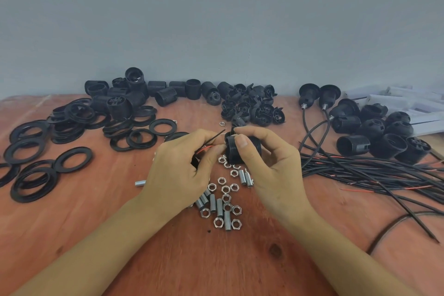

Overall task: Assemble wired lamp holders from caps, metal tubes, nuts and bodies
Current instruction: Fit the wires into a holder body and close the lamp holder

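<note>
Left hand (pixel 182 166): curling inward, pinching red and black wires (pixel 208 147) between thumb and fingertips.
Right hand (pixel 271 161): gripping the black threaded body (pixel 231 151), thumb on its rim, at table (pixel 120 235) centre.
Nuts and tubes (pixel 224 202): lying loose at 6 o'clock below hands.

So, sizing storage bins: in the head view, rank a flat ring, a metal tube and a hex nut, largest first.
1. flat ring
2. metal tube
3. hex nut
Tube and nut lie together, so comparable.
</note>
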